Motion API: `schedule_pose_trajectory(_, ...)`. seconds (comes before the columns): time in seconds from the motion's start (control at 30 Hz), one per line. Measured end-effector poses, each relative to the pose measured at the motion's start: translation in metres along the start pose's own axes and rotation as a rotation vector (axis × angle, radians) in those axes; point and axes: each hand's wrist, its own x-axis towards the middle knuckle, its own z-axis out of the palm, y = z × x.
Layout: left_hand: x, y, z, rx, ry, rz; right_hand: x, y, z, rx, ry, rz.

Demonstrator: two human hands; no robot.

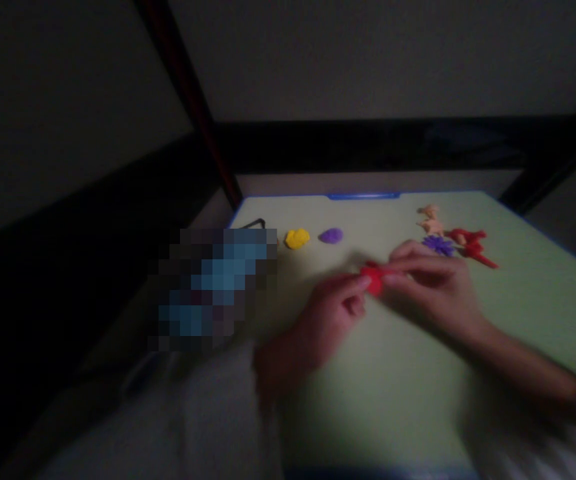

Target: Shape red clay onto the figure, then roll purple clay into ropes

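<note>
While both hands, left hand (335, 303) and right hand (431, 280), pinch it, the red lump (372, 278) sits between their fingertips.

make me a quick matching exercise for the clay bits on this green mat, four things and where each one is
Things
1. red lump
2. yellow lump
3. purple lump
4. spiky purple shape

Places
A. just past the right hand, next to the red shapes
B. pinched between the left hand and the right hand
C. loose on the green mat, beside the blurred patch
D. loose on the mat, right of the yellow lump

Pairs: 1-B, 2-C, 3-D, 4-A
</note>
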Motion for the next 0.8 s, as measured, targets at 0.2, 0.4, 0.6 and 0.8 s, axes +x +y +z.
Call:
schedule_pose_trajectory(0.2,-0.0015,0.0029,-0.0008,0.096,-0.006,0.02,0.0,-0.0002,-0.0017,-0.018,-0.026,-0.029)
schedule_pose_trajectory(0.4,-0.0039,0.0032,-0.0011,0.092,-0.017,0.049,0.0,0.0008,-0.0036,-0.029,-0.038,-0.045)
schedule_pose_trajectory(0.6,-0.0049,0.007,0.0032,-0.051,-0.02,0.003,-0.0007,0.0011,-0.0028,0.041,-0.086,0.015)
schedule_pose_trajectory(0.8,-0.002,0.0047,0.0034,-0.229,0.034,-0.136,0.0002,0.0024,-0.0027,0.072,-0.109,0.036)
